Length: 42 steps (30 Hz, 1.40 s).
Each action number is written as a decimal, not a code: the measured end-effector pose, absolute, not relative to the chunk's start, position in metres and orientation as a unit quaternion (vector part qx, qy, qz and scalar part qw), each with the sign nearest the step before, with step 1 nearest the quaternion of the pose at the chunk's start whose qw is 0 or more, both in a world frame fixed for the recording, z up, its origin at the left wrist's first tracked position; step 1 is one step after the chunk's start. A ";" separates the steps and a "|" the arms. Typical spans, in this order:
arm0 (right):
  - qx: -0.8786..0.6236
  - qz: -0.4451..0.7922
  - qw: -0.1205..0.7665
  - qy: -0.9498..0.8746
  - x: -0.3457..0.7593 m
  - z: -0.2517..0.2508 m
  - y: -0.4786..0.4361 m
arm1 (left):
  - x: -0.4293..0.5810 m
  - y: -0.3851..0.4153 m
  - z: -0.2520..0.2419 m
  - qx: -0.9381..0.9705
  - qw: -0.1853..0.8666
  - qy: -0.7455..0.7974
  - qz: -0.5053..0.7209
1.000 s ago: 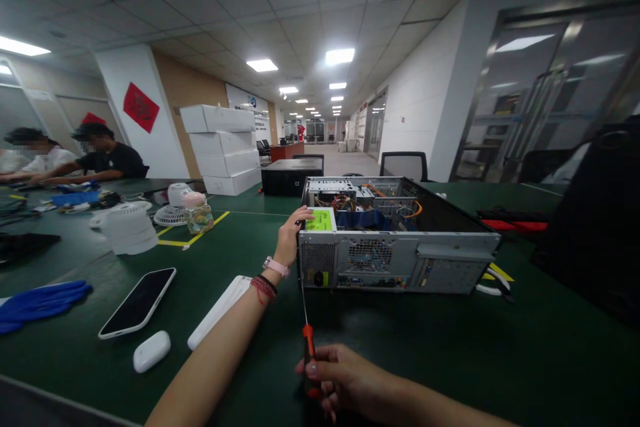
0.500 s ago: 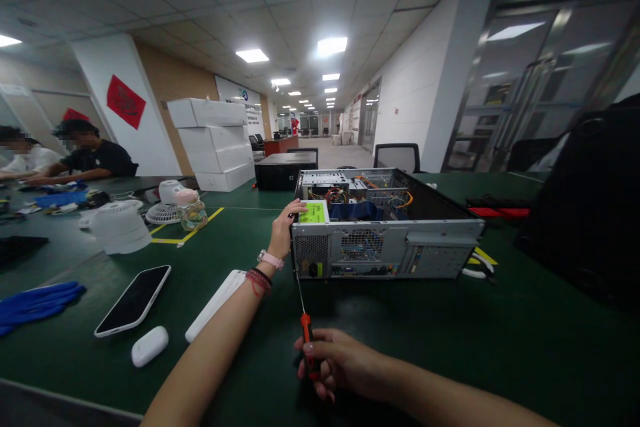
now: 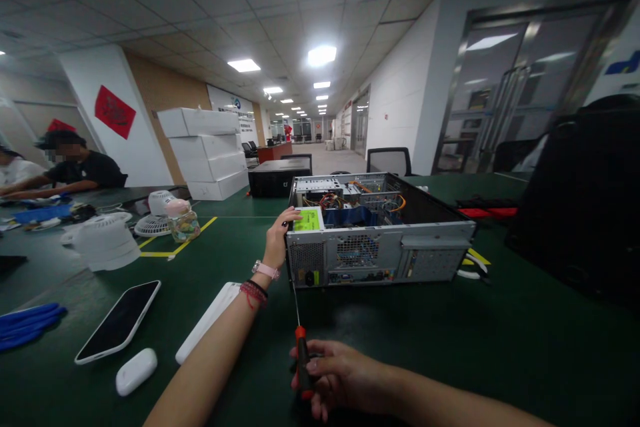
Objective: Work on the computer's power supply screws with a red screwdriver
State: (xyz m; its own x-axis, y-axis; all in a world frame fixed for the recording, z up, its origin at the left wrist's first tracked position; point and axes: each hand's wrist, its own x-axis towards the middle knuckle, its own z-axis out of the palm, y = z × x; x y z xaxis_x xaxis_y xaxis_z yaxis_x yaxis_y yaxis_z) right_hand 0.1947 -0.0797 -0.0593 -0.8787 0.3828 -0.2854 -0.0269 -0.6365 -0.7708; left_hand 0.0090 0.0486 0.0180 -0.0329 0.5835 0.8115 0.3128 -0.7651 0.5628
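An open computer case (image 3: pixel 370 253) lies on the green table with its rear panel facing me. My left hand (image 3: pixel 278 237) grips its near left corner, the fingers resting on the power supply with a yellow-green label (image 3: pixel 307 219). In my right hand (image 3: pixel 335 373) is a red and black screwdriver (image 3: pixel 302 360), held between thumb and fingers. Its thin shaft points up to the lower left corner of the rear panel; whether the tip sits in a screw cannot be made out. Cables and metal brackets show inside the case.
Left of my arms lie a black-screened phone (image 3: pixel 120 321), a white earbud case (image 3: pixel 137 371), a long white object (image 3: pixel 209 321) and blue gloves (image 3: pixel 30 325). White fans and a jar (image 3: pixel 184 225) stand behind. Pliers (image 3: pixel 473 268) and a black bag (image 3: pixel 575 213) are right. A person (image 3: pixel 80 163) sits far left.
The view has shifted, so the case and table items appear slightly lower and further left. The screwdriver handle has turned in my right hand, showing more of its black side. Both holds continue.
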 end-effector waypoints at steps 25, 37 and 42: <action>-0.223 0.875 0.111 -0.415 0.194 -0.062 -0.079 | 0.008 0.049 0.017 0.689 0.105 0.329 0.638; -0.211 0.876 0.112 -0.419 0.194 -0.060 -0.082 | 0.009 0.046 0.019 0.684 0.107 0.333 0.640; -0.251 0.861 0.119 -0.426 0.190 -0.059 -0.084 | 0.010 0.044 0.021 0.682 0.108 0.335 0.641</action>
